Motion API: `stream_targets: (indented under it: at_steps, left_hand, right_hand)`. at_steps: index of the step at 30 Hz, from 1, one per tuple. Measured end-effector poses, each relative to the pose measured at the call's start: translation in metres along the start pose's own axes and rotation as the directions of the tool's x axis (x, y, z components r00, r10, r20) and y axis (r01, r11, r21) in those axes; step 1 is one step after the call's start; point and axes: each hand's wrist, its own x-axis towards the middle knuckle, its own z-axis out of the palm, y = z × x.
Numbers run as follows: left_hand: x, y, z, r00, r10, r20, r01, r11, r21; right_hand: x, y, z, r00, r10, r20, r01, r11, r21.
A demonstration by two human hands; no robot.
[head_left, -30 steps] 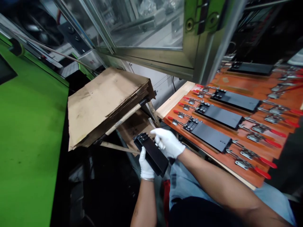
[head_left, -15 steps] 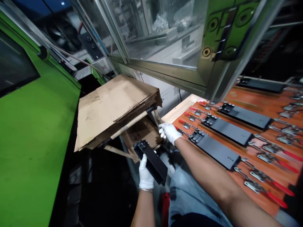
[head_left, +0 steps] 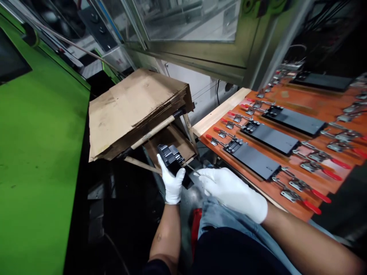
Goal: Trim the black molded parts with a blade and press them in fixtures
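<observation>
My left hand (head_left: 172, 182), in a white glove, is closed around a long black plastic part (head_left: 186, 179). The part is tilted, and its ribbed end with small slots points up and away from me. My right hand (head_left: 231, 193), also gloved in white, is closed on a thin rod-like tool (head_left: 191, 168). Its slim tip reaches to the ribbed end of the part; whether it touches cannot be made out. Most of the tool's handle is hidden in my fingers.
Flattened cardboard (head_left: 140, 103) lies stacked on a stand at my left front. To the right, an orange board (head_left: 212, 149) carries several black panels (head_left: 252, 158) held by red-handled toggle clamps (head_left: 304, 198). A green machine (head_left: 37, 152) stands on the left, a framed glass door (head_left: 189, 23) ahead.
My right hand has come back from beside the stand toward the part, with a thin tool now visible in it. My left hand has turned the part, showing its ribbed end.
</observation>
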Motion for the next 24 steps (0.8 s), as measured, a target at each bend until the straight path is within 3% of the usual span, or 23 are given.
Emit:
stream_targets:
  at_steps: [3, 9, 15, 20, 22, 24]
  left_hand:
    - [-0.004, 0.008, 0.003, 0.981, 0.172, 0.095, -0.182, 0.977, 0.108]
    - [-0.009, 0.018, 0.001, 0.981, 0.164, 0.103, -0.178, 0.972, 0.150]
    - [-0.006, 0.017, -0.005, 0.965, 0.259, 0.049, -0.263, 0.934, 0.243]
    - [-0.010, 0.015, -0.010, 0.960, 0.247, 0.133, -0.275, 0.923, 0.269]
    - [-0.012, 0.015, -0.008, 0.963, 0.232, 0.141, -0.258, 0.942, 0.214]
    - [-0.011, 0.020, -0.003, 0.988, 0.129, 0.090, -0.134, 0.990, 0.052]
  right_hand:
    - [-0.004, -0.005, -0.001, 0.999, 0.016, -0.031, -0.016, 1.000, 0.018]
    - [-0.012, -0.016, -0.004, 1.000, 0.006, -0.021, -0.007, 0.998, -0.063]
    - [-0.016, -0.029, -0.008, 0.983, 0.185, 0.013, -0.174, 0.942, -0.288]
    - [-0.008, 0.016, -0.003, 0.960, 0.268, -0.084, -0.266, 0.769, -0.581]
    - [-0.004, 0.038, -0.004, 0.959, 0.272, -0.076, -0.270, 0.806, -0.526]
    - [-0.005, 0.051, -0.006, 0.971, 0.209, -0.113, -0.237, 0.886, -0.399]
